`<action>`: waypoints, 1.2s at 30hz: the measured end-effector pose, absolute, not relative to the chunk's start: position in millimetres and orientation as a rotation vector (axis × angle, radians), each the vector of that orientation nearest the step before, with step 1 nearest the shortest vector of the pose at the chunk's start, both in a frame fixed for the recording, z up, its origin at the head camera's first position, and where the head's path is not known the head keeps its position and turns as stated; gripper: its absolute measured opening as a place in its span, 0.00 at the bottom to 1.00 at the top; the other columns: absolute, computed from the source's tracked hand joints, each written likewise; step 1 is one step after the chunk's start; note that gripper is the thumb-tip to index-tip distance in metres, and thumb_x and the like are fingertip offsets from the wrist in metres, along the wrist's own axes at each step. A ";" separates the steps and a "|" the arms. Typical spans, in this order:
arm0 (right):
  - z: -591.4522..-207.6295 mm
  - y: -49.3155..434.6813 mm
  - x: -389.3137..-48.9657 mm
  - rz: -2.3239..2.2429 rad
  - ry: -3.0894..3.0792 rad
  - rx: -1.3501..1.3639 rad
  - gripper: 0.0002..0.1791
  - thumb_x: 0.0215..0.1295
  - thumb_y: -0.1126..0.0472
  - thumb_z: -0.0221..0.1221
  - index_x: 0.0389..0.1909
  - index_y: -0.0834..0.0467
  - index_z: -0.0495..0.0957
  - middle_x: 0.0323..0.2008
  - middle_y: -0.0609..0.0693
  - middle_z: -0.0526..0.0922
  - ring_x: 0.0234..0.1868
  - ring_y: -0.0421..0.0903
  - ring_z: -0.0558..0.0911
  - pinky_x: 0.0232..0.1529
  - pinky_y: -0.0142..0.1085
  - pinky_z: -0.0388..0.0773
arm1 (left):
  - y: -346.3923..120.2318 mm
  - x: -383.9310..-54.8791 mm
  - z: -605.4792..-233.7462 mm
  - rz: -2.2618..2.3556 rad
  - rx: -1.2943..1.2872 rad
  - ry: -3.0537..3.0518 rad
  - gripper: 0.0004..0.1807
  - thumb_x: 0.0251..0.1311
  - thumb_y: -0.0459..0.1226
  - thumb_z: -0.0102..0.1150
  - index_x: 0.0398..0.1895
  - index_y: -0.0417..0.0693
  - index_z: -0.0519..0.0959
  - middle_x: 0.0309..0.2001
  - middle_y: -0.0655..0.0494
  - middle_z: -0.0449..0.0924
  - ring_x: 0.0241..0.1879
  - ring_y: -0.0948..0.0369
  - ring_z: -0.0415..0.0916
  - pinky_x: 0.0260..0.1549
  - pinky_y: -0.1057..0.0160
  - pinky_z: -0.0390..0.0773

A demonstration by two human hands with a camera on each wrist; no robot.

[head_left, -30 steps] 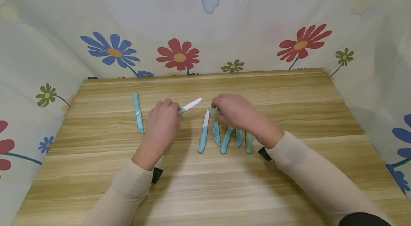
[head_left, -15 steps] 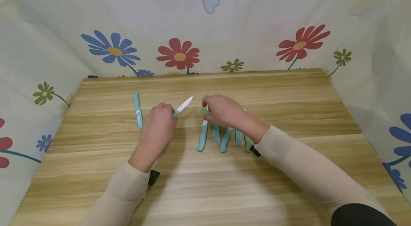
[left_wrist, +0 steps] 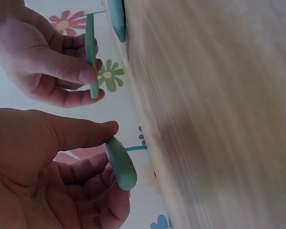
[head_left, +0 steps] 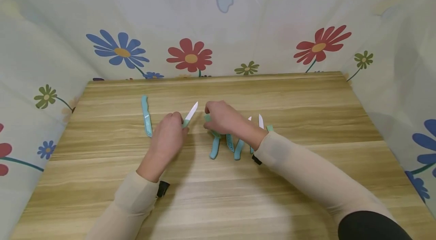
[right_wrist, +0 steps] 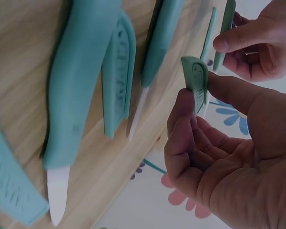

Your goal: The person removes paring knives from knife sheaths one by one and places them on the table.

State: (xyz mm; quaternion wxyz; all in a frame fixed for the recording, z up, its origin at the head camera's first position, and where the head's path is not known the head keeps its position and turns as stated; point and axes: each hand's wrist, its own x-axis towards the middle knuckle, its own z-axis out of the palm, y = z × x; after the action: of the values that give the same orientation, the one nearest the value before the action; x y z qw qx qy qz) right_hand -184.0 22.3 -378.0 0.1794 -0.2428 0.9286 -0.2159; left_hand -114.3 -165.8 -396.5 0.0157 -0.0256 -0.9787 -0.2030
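Observation:
In the head view my left hand (head_left: 167, 136) grips a small paring knife by its green handle, the white blade (head_left: 192, 111) pointing up and away. The left wrist view shows that green handle (left_wrist: 121, 164) between thumb and fingers. My right hand (head_left: 223, 117) pinches a green blade sheath (right_wrist: 196, 78), seen in the right wrist view. A short gap separates sheath and blade. Beneath the right hand lie a blue-handled knife (head_left: 214, 148), a blue sheath (head_left: 230, 142) and another blue-handled knife (head_left: 239, 149), partly hidden by hand and arm.
A sheathed blue knife (head_left: 146, 115) lies apart on the left of the wooden table (head_left: 211, 202). Near the right forearm, a white blade (head_left: 260, 120) and a green piece (head_left: 270, 128) show past the sleeve. A flowered cloth (head_left: 272, 24) stands behind the table.
The right hand has moved left with the green sheath, now over the blue-handled knife. My left hand has shifted slightly left, and its knife blade has turned to point more steeply away.

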 end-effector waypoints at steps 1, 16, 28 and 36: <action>-378.5 19.8 -183.6 -0.617 2.619 -0.665 0.24 0.71 0.55 0.70 0.61 0.63 0.78 0.52 0.55 0.85 0.45 0.48 0.82 0.50 0.40 0.81 | -165.6 -114.1 -396.5 -0.648 -0.068 -3.054 0.10 0.69 0.33 0.67 0.43 0.34 0.78 0.36 0.43 0.78 0.32 0.48 0.79 0.32 0.47 0.81; -390.0 -5.2 -177.1 -0.589 2.625 -0.584 0.16 0.67 0.60 0.71 0.43 0.64 0.76 0.31 0.54 0.80 0.26 0.44 0.80 0.26 0.33 0.79 | -153.2 -116.8 -400.2 -0.705 -0.010 -3.166 0.11 0.68 0.32 0.63 0.41 0.31 0.74 0.33 0.41 0.77 0.31 0.48 0.77 0.32 0.46 0.82; -396.7 -12.9 -172.1 -0.477 2.659 -0.571 0.11 0.65 0.62 0.68 0.40 0.61 0.76 0.37 0.55 0.79 0.33 0.47 0.80 0.31 0.35 0.79 | -146.7 -116.1 -405.2 -0.688 -0.065 -3.226 0.08 0.65 0.27 0.60 0.40 0.28 0.74 0.31 0.39 0.76 0.29 0.49 0.77 0.27 0.51 0.81; -397.6 -11.6 -167.3 -0.478 2.681 -0.540 0.11 0.64 0.62 0.68 0.41 0.61 0.76 0.42 0.58 0.78 0.35 0.49 0.81 0.34 0.38 0.80 | -143.8 -116.5 -407.4 -0.706 -0.077 -3.252 0.08 0.64 0.26 0.60 0.41 0.28 0.74 0.31 0.41 0.77 0.29 0.50 0.77 0.28 0.51 0.82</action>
State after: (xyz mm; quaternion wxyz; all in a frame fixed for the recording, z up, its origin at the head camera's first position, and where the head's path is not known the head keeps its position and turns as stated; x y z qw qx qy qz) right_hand -167.3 -11.6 -397.6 0.1819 -0.1913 0.9496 -0.1694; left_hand -116.5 -143.8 -407.4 -0.0934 -0.0229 -0.9727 -0.2112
